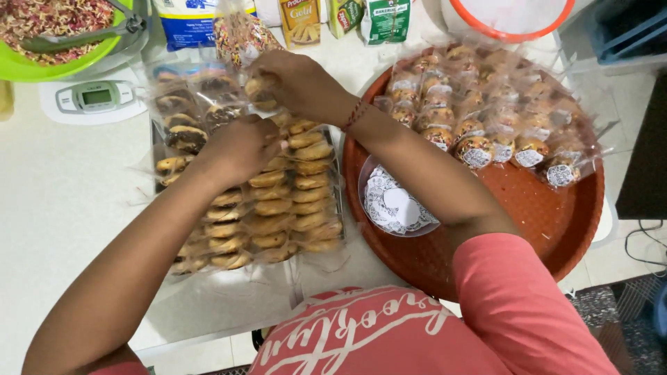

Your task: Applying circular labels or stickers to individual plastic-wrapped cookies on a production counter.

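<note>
Head view, looking down on a white counter (62, 194). Landmark: round red-brown tray (549, 208).

- Left hand (240, 147): left of the tray, fingers curled over clear-wrapped cookies; whether it grips one I cannot tell.
- Right hand (295, 80): up-left of the tray, fingers pinched closed on one wrapped cookie (258, 90).
- Wrapped cookies, unlabelled (285, 201): left of the tray, touching its edge, in about three rows; too overlapped to count exactly.
- Wrapped cookies with round labels (479, 104): on the tray's far half, several rows, well over a dozen.
- One small plate of white round stickers (392, 205): on the tray's left edge.
- One kitchen scale (94, 97): far left of the tray.
- One green bowl of sprinkles (55, 35) with tongs: beyond the scale.
</note>
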